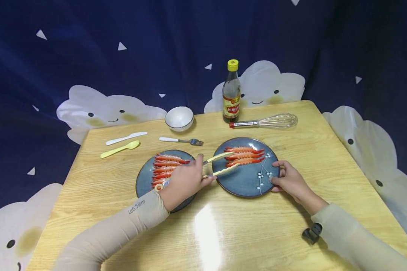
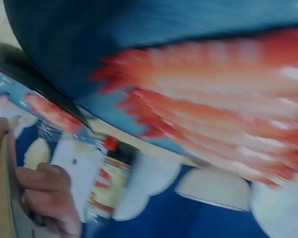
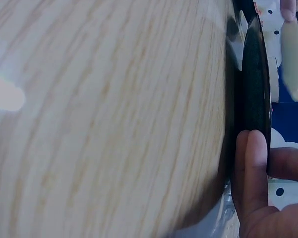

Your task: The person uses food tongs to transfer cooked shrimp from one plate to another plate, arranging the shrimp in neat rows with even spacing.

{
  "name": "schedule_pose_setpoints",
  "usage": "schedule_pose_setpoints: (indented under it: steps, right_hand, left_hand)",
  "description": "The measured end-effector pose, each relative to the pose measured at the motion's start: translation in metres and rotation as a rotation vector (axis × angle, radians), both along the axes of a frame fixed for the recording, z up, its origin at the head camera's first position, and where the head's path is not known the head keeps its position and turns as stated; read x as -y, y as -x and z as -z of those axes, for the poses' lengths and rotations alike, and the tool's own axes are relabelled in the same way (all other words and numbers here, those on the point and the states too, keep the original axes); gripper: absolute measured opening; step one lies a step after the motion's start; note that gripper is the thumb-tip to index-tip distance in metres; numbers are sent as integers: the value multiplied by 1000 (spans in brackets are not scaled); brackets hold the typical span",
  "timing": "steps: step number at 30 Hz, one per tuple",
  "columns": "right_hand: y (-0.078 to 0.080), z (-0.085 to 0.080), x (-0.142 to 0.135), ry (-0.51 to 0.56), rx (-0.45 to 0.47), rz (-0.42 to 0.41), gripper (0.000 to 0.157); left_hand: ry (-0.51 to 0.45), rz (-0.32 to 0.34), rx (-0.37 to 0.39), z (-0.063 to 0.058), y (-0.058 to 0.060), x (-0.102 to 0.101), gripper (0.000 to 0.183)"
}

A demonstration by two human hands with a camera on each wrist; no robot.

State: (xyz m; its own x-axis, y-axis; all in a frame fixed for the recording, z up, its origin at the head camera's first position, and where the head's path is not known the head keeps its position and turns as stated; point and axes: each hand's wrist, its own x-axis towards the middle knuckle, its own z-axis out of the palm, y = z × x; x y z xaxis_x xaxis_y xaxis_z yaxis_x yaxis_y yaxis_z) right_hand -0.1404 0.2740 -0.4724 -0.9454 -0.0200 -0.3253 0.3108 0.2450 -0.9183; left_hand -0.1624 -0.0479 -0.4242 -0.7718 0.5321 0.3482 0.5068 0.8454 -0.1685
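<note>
My left hand (image 1: 186,175) grips a pair of tongs (image 1: 225,170) with cream-coloured tips. The tips are spread apart over the right blue plate (image 1: 237,184), close to a row of 3 orange-red shrimp (image 1: 244,155). At that plate's right rim, my right hand (image 1: 291,180) pinches the edge, thumb on top; the right wrist view has its fingers (image 3: 255,158) under the rim. Below my left forearm and hand sits the left blue plate (image 1: 144,177), partly hidden, with several shrimp (image 1: 164,169) side by side. The same shrimp (image 2: 213,99) look large and blurred in the left wrist view.
Behind the plates are a white bowl (image 1: 179,118), a fork (image 1: 181,140), a sauce bottle (image 1: 231,94) with a yellow cap and a whisk (image 1: 274,121). A white knife (image 1: 126,138) and yellow spoon (image 1: 120,149) lie back left on the wooden table (image 1: 257,241).
</note>
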Motion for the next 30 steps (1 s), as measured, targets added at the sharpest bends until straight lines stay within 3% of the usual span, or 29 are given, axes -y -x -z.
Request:
schedule_pose_setpoints:
  steps: [4,8,13,18,24,30]
  right_hand:
    - [-2,-2,5,-8,-9,-11,59]
    - [-1,-5,7,-29,-5,-18,58]
    - [4,4,1,-29,-1,-17,60]
    - [2,7,-3,-25,-1,-8,62]
    - [6,23,-9,-4,-29,-14,62]
    - [4,10,-2,-2,-6,-29,62]
  left_hand:
    - [-68,9,-13,-8,-2,35,64]
    - [-62,5,-24,-11,-7,75,61]
    - [-46,-86,116,-15,-24,117,60]
    - [-61,-207,250,-8,-46,151,60]
    - [-88,-282,295,3,-66,187,58]
    - [-93,-309,311,6,-74,213,58]
